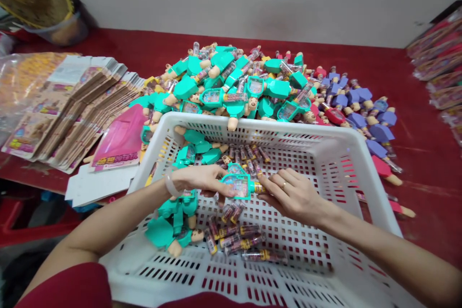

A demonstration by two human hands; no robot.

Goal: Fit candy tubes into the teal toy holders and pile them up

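Over a white perforated plastic basket (267,125), my left hand (207,180) is closed on a teal toy piece (241,186) with a clear-windowed body. My right hand (288,192) pinches a small clear tube with a yellow label (259,187) at the toy's right end; the two touch in line. Inside the basket, teal toy pieces (160,232) with beige ends lie along the left side. Several clear tubes (245,243) with dark contents and yellow bands lie on the basket floor below my hands, and more tubes (249,154) lie behind them.
Behind the basket a heap of teal toys with tubes (224,82) spreads over the red table (418,163). Purple toys (378,132) lie at right. Stacked printed cards (83,106) and a pink package (121,134) sit at left. Packaged goods (440,67) stand far right.
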